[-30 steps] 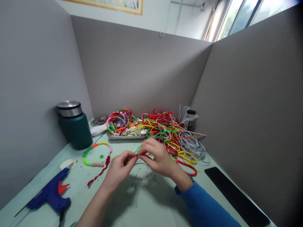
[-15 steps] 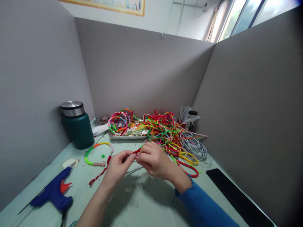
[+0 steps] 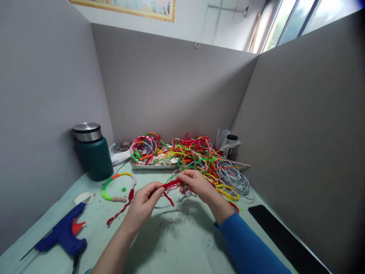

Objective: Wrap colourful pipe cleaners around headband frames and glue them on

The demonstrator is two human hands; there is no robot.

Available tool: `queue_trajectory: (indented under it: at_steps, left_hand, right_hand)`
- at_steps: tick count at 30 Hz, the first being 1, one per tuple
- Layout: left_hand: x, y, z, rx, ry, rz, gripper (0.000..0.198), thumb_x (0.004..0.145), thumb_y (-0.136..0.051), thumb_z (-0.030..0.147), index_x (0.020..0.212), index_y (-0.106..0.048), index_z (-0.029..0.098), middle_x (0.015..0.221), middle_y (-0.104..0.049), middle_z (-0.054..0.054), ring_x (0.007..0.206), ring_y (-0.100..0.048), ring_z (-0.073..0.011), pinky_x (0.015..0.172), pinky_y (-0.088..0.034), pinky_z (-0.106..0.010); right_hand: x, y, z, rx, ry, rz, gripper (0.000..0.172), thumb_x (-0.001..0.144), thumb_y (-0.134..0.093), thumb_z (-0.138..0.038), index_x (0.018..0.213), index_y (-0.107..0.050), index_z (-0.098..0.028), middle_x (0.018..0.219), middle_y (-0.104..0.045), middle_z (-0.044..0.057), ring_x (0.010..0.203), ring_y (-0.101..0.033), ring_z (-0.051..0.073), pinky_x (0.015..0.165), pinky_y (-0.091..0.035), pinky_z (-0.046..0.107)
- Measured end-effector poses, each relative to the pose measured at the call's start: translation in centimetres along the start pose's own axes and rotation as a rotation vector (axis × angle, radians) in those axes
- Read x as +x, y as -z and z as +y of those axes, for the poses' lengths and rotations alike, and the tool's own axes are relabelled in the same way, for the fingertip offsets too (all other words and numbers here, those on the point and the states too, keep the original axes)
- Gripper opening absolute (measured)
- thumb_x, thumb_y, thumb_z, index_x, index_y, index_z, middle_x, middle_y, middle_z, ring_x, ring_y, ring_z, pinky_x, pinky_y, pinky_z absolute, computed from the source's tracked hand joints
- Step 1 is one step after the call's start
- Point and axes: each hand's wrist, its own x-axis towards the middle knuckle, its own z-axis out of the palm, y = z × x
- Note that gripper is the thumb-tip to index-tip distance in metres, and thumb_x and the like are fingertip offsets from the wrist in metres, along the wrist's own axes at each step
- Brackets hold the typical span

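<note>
Between my two hands stretches a length of red pipe cleaner, coiled thick, with a thin loose end hanging down below it. My left hand is closed in a pinch on its left part. On the right end, my right hand pinches with thumb and fingers. To the left lies a ring wrapped in green, orange, yellow and pink. A wavy red pipe cleaner runs from that ring's right side down past my left wrist. A small green dot-like piece lies inside the ring.
A blue glue gun lies front left, near a green flask. At the back are a tray of buttons and wrapped rings, and a tangled heap of pipe cleaners. A black strip lies at right.
My right hand has moved right, away from my left hand. More of the coiled red pipe cleaner now shows between them, and its loose end hangs in sight.
</note>
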Motion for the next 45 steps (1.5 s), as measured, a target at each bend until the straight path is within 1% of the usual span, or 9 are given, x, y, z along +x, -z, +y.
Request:
queue_trajectory:
  at_steps: [4, 8, 15, 20, 22, 26, 33, 40, 45]
  left_hand:
    - [0.2, 0.0, -0.1, 0.055, -0.103, 0.004, 0.022, 0.085, -0.049, 0.034, 0.086, -0.065, 0.019, 0.081, -0.062, -0.002, 0.076, -0.055, -0.0153, 0.070, -0.040, -0.023]
    - [0.3, 0.0, -0.4, 0.086, -0.140, -0.009, 0.025, 0.087, -0.047, 0.032, 0.093, -0.067, 0.019, 0.084, -0.063, -0.003, 0.080, -0.057, -0.0165, 0.074, -0.041, -0.025]
    - [0.3, -0.1, -0.1, 0.026, -0.105, -0.019, 0.025, 0.085, -0.051, 0.032, 0.094, -0.070, 0.020, 0.083, -0.065, -0.004, 0.084, -0.058, -0.0181, 0.076, -0.043, -0.026]
    - [0.2, -0.1, 0.1, -0.014, -0.098, -0.058, 0.026, 0.085, -0.050, 0.034, 0.095, -0.070, 0.020, 0.081, -0.065, -0.004, 0.077, -0.058, -0.0167, 0.072, -0.044, -0.026]
    - [0.2, 0.0, 0.2, -0.014, -0.105, -0.057, 0.026, 0.085, -0.051, 0.034, 0.094, -0.071, 0.020, 0.083, -0.065, -0.005, 0.080, -0.058, -0.0175, 0.074, -0.044, -0.026]
    - [0.0, -0.2, 0.2, -0.032, -0.107, -0.095, 0.024, 0.084, -0.051, 0.033, 0.091, -0.069, 0.019, 0.085, -0.065, -0.005, 0.083, -0.058, -0.0175, 0.076, -0.043, -0.027]
    - [-0.5, -0.4, -0.2, -0.132, 0.016, -0.060, 0.023, 0.081, -0.055, 0.040, 0.083, -0.056, 0.017, 0.067, -0.053, 0.002, 0.060, -0.047, -0.0109, 0.055, -0.036, -0.021]
    - [-0.7, -0.5, 0.0, -0.121, 0.001, -0.222, 0.022, 0.082, -0.054, 0.037, 0.077, -0.056, 0.016, 0.065, -0.050, 0.002, 0.059, -0.042, -0.0101, 0.053, -0.032, -0.021]
    - [-0.6, -0.7, 0.0, -0.072, 0.026, -0.218, 0.021, 0.081, -0.054, 0.036, 0.076, -0.056, 0.016, 0.065, -0.050, 0.002, 0.058, -0.041, -0.0098, 0.052, -0.032, -0.021]
  right_hand:
    - [-0.6, -0.2, 0.1, 0.063, -0.113, -0.272, 0.031, 0.072, -0.068, -0.041, 0.080, -0.063, -0.012, 0.065, -0.062, 0.001, 0.044, -0.053, 0.008, 0.041, -0.041, 0.019]
    - [-0.9, -0.7, 0.4, 0.108, -0.168, -0.424, 0.038, 0.074, -0.067, -0.041, 0.099, -0.063, -0.012, 0.065, -0.063, 0.000, 0.040, -0.052, 0.006, 0.039, -0.038, 0.018]
    - [-0.9, -1.6, 1.1, 0.162, -0.161, -0.443, 0.025, 0.068, -0.074, -0.033, 0.074, -0.061, -0.013, 0.057, -0.057, -0.004, 0.044, -0.047, 0.005, 0.044, -0.040, 0.017]
    - [-1.4, -1.7, 0.6, 0.232, -0.163, -0.560, 0.037, 0.069, -0.071, -0.041, 0.093, -0.063, -0.013, 0.088, -0.065, 0.008, 0.064, -0.059, 0.011, 0.050, -0.043, 0.019]
    - [-1.4, -1.5, 0.7, 0.239, -0.188, -0.601, 0.037, 0.069, -0.072, -0.040, 0.092, -0.062, -0.012, 0.087, -0.066, 0.009, 0.061, -0.059, 0.010, 0.050, -0.043, 0.020]
    - [-1.2, -1.5, 1.0, 0.221, -0.189, -0.535, 0.030, 0.068, -0.073, -0.033, 0.084, -0.060, -0.011, 0.076, -0.067, 0.006, 0.056, -0.058, 0.009, 0.051, -0.041, 0.020]
    - [-0.6, -1.5, 1.2, 0.222, -0.145, -0.346, 0.029, 0.063, -0.077, -0.032, 0.075, -0.058, -0.014, 0.058, -0.055, -0.005, 0.047, -0.048, 0.006, 0.051, -0.039, 0.021]
    - [-0.3, -0.5, 0.7, 0.081, 0.029, -0.219, 0.027, 0.062, -0.077, -0.033, 0.074, -0.062, -0.014, 0.066, -0.060, -0.002, 0.058, -0.051, 0.008, 0.056, -0.038, 0.021]
    - [-0.5, -0.6, -0.2, -0.005, 0.139, -0.141, 0.023, 0.064, -0.075, -0.031, 0.072, -0.062, -0.014, 0.066, -0.060, -0.002, 0.060, -0.052, 0.010, 0.060, -0.039, 0.024]
